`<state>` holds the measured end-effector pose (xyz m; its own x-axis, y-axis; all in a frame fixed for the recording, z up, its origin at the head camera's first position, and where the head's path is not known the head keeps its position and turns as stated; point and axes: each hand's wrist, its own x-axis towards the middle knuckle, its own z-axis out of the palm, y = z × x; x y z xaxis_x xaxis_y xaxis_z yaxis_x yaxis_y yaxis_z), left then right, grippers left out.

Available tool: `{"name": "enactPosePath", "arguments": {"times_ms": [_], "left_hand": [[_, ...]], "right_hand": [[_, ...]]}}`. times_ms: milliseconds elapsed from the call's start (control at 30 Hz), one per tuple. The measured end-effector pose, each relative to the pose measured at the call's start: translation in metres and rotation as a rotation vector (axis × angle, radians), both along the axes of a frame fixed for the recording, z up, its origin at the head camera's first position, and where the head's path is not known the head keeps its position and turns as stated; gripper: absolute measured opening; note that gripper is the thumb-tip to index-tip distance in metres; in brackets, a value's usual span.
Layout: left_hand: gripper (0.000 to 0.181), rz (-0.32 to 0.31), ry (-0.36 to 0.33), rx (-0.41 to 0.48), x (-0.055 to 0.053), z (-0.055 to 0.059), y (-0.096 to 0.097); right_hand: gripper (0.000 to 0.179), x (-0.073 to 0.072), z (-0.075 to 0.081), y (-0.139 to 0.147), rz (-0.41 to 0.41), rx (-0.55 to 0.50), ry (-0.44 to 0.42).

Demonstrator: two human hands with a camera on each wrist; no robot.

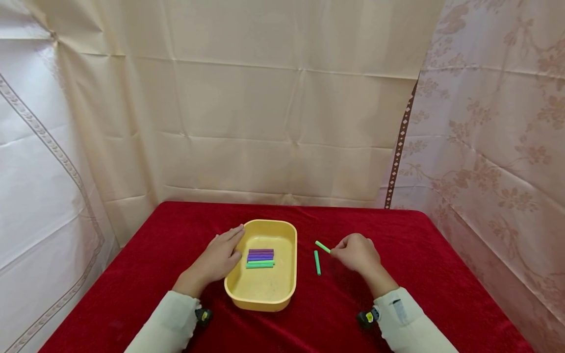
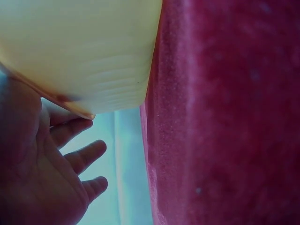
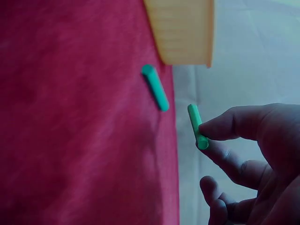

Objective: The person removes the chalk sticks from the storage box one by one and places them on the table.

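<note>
Your right hand (image 3: 253,154) pinches one end of a green stick (image 3: 197,126) between thumb and finger, lifted off the red cloth (image 3: 75,131). A second green stick (image 3: 155,87) lies there, near the yellow tray (image 3: 183,30).

Red-clothed table (image 1: 419,274), yellow tray (image 1: 289,235) beside the left fingers (image 1: 234,234), green stick (image 1: 317,262) lying near the right fingers (image 1: 342,251)

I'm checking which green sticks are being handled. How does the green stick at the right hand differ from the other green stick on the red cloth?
The green stick at the fingertips is pinched by the right hand; the other green stick lying on the red cloth is untouched. The pinched stick points diagonally towards the yellow plastic tray; the loose one lies roughly parallel to the tray's side. Both look alike in colour and length.
</note>
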<state>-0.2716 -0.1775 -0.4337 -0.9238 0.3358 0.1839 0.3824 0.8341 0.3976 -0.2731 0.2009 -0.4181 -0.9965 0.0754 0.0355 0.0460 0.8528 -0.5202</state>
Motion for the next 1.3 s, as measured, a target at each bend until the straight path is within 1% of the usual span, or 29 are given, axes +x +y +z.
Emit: {"name": "enactPosePath", "arguments": {"times_ms": [133, 233, 467, 767, 1000, 1133, 1300], "left_hand": [[0.059, 0.002, 0.008, -0.005, -0.001, -0.001, -0.001], [0.059, 0.002, 0.011, -0.007, -0.001, -0.002, -0.001], [0.060, 0.006, 0.006, -0.006, 0.000, 0.001, 0.000], [0.060, 0.006, -0.005, -0.005, 0.001, 0.004, 0.002], [0.060, 0.005, 0.008, -0.008, 0.001, 0.003, 0.001], [0.059, 0.000, 0.017, -0.007, 0.001, 0.002, 0.001], [0.059, -0.005, 0.019, -0.002, 0.002, 0.002, 0.001]], "right_hand": [[0.017, 0.000, -0.007, 0.003, 0.006, 0.077, -0.031], [0.024, 0.000, -0.009, 0.004, 0.008, 0.122, -0.047], [0.028, 0.002, -0.010, 0.003, 0.033, 0.174, -0.085], [0.029, -0.002, -0.013, -0.002, 0.066, 0.133, -0.112], [0.042, -0.002, -0.009, -0.008, 0.094, 0.133, -0.126], [0.045, -0.004, -0.008, -0.011, 0.107, 0.117, -0.126], [0.047, -0.008, -0.011, -0.015, 0.122, 0.100, -0.129]]}}
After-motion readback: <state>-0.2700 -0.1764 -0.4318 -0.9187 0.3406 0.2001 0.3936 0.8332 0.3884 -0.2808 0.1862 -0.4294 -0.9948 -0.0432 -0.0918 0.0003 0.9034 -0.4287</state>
